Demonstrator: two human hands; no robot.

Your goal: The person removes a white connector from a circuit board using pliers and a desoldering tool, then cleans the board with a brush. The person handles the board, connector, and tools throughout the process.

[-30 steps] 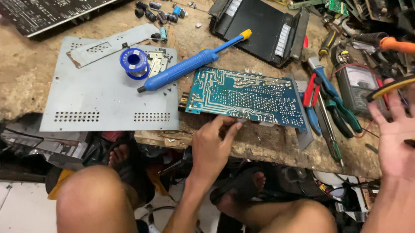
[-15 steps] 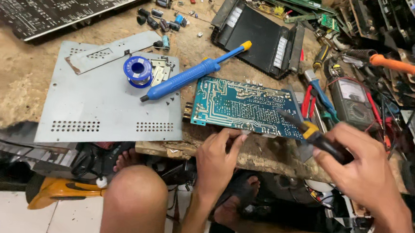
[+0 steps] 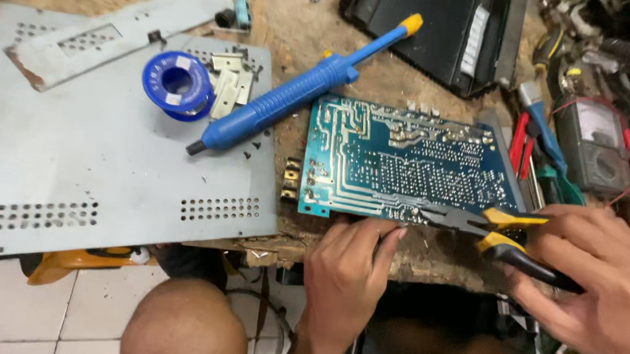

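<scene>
Blue board (image 3: 403, 164) lies solder-side up at the bench (image 3: 412, 256) edge; our left hand (image 3: 345, 274) steadies it with fingers pressed together, right hand (image 3: 600, 289) fingers wrapped around pliers (image 3: 487, 227) nosing its edge.

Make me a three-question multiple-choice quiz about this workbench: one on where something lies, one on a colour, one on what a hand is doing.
1. Where does the solder spool lie?
A. on the grey metal panel
B. on the circuit board
C. on the floor

2. What colour is the desoldering pump?
A. red
B. blue with a yellow tip
C. green

3. What does the right hand hold?
A. nothing
B. a multimeter
C. pliers with yellow and black handles

Answers: A, the spool sits on the panel; B, its body shows blue; C, the pliers' nose meets the circuit board, steadied by the left hand.
</scene>
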